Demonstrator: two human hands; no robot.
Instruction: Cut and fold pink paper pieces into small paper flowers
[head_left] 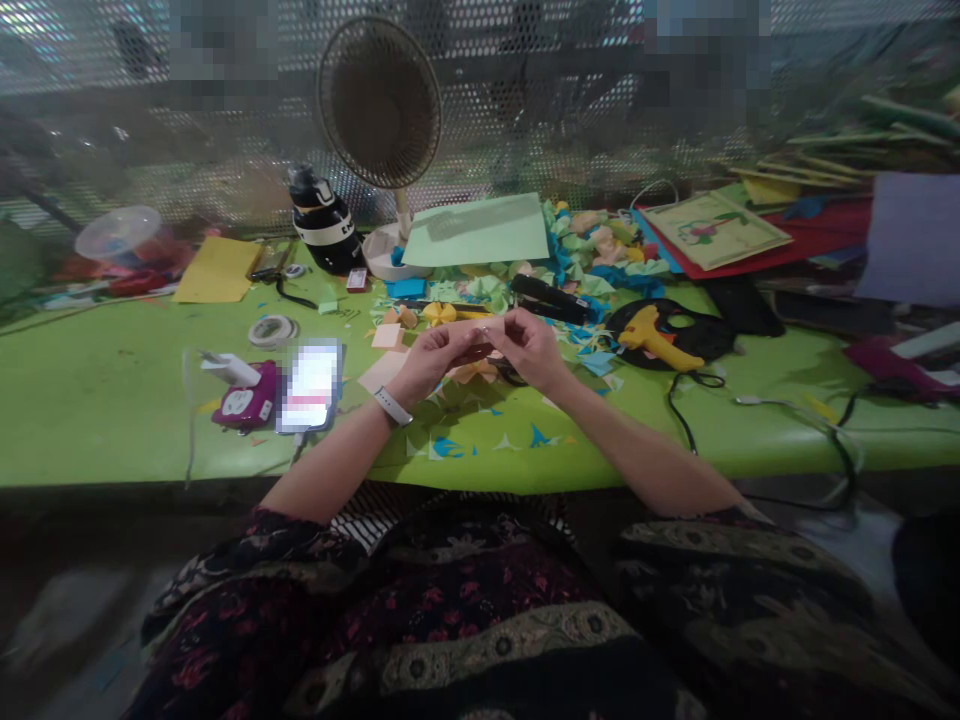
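A bright green counter [120, 400] runs the full width, backed by a perforated screen [495, 110]. A round desk fan [381, 105] stands at the rear, left of centre, its base partly hidden by a pale green sheet [480, 235]. That sheet leans over a heap of crumpled paper scraps [600, 240], mostly green, blue, yellow and peach, which crowds the space beyond the hands. At far right hangs a lilac sheet [911, 240], beside a red folder [832, 235]. A black bottle [326, 225] with a white band stands left of the fan. In the middle, the person's left hand [439, 358] and right hand [531, 345] meet, screening some of the scraps behind and beneath them. To their right, a yellow glue gun [656, 340] lies on a dark, flat object [709, 325]; to their left are a phone [309, 385], its screen blurred, and a purple gadget [244, 400]. A tape roll [271, 330] lies beyond the phone. Smallest of all, a pale peach piece [491, 326], apparently paper, is held above the counter, the fingertips of each hand pinched together on it
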